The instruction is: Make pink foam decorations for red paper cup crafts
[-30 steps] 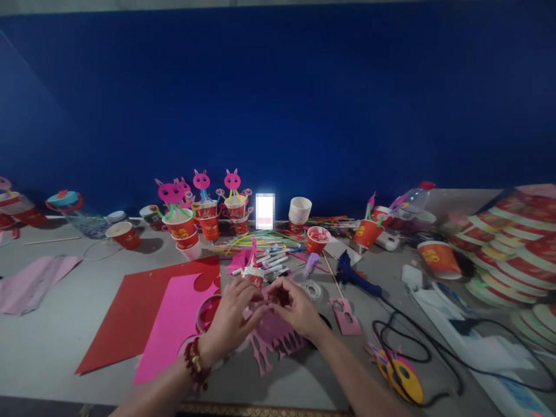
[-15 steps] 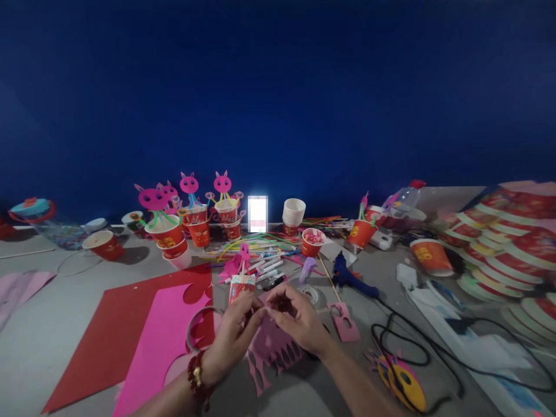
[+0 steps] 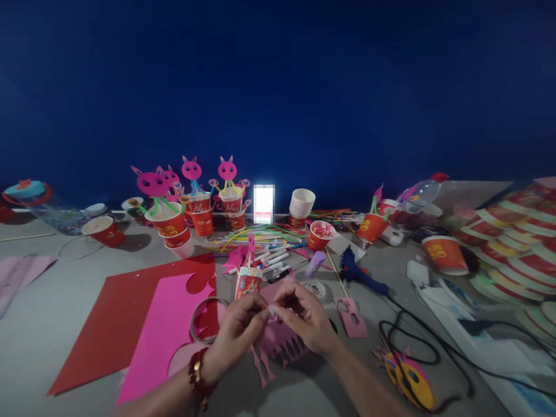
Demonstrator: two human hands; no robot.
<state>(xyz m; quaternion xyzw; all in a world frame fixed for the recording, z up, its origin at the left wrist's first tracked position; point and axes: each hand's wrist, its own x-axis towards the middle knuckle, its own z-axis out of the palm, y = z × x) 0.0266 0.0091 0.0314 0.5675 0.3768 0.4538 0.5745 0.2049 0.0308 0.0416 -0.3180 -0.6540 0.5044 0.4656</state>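
Observation:
My left hand [image 3: 245, 321], with a beaded bracelet [image 3: 197, 373] at its wrist, is closed in a pinch. Its fingertips meet those of my right hand [image 3: 306, 318], also pinched. Between them shows a small pale piece [image 3: 272, 310], too small to name. Below lies a pink sheet [image 3: 282, 341] with cut-out slots along its near edge. Just beyond my left hand stands a red paper cup [image 3: 249, 282] with a pink cut-out figure [image 3: 251, 246] rising from it. A ring of tape [image 3: 197, 324] lies left of my left hand.
Red [image 3: 99, 324] and bright pink sheets [image 3: 152, 336] lie at left. Behind stand paper cups with pink rabbit-like figures [image 3: 191, 169]. Markers [image 3: 273, 260] and a cup of pink pieces [image 3: 322, 234] lie ahead. At right are a blue glue gun [image 3: 360, 272], its cord, a power strip [image 3: 456, 336] and stacked cups [image 3: 516, 249].
The view has shifted slightly, so most things on the table sit a little farther right. Both hands stay pinched together, and the pale piece between the fingertips shows more clearly.

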